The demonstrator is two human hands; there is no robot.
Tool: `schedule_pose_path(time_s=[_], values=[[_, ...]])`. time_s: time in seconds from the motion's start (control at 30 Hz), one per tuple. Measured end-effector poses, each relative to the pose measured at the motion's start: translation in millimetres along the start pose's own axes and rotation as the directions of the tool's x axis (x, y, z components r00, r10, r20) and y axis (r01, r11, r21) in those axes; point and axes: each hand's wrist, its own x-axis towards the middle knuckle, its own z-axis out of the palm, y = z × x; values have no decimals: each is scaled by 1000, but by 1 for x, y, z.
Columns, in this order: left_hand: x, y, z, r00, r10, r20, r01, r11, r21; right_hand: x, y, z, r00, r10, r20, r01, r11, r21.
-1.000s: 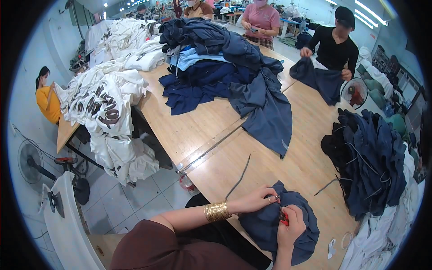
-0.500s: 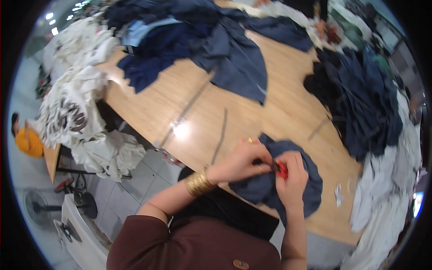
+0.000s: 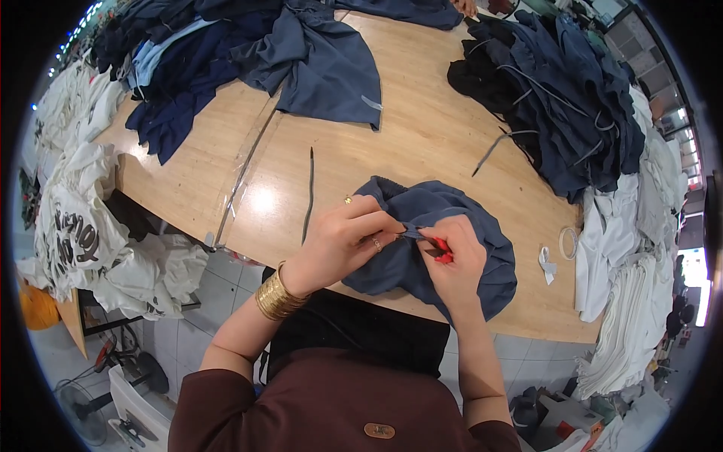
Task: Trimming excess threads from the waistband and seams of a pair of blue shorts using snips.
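A dark blue-grey garment (image 3: 486, 248) lies bunched at the table's near edge, under both hands. My left hand (image 3: 346, 237), with rings and a wide gold cuff at the wrist, pinches a narrow bit of its cloth between thumb and fingertips. Close beside it, my right hand (image 3: 461, 260) pinches the same bit of cloth. Tucked in the right palm is a small red-handled tool (image 3: 443, 252) with a dark part; the fingers hide most of it. A ribbed, gathered edge of the garment shows beyond the left fingers.
Dark drawstring-like cords (image 3: 309, 196) lie on the wooden table (image 3: 422, 158). Piles of blue garments (image 3: 324, 68) and darker ones (image 3: 565, 98) stand farther off. White cloth (image 3: 602, 256) is heaped at right, printed white garments (image 3: 83, 226) at left. Another person's hand (image 3: 465, 7) shows at the far edge.
My hands were close together at the red-handled tool; now a bit of cloth is stretched between their fingertips. The whole view has shifted, with the table lying lower left in it.
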Motion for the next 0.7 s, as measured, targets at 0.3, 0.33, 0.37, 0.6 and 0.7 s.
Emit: schedule_pose_path(time_s=[0.3, 0.33, 0.37, 0.6, 0.7], values=[[-6, 8, 11, 822, -516, 243, 499, 445, -744, -10, 3, 3, 923, -278, -267, 224, 951, -214], [-6, 6, 13, 821, -515, 246, 501, 443, -744, -12, 4, 3, 923, -275, -268, 221, 951, -215], [-6, 5, 15, 809, -533, 247, 505, 417, -756, -15, 4, 3, 926, -259, -274, 198, 952, -232], [-8, 4, 19, 777, -570, 267, 531, 367, -763, -6, -14, -17, 1000, 5, 7, -5, 997, -74], [-9, 5, 21, 785, -567, 249, 517, 379, -767, -6, -13, -23, 1000, 24, -10, -26, 980, -199]])
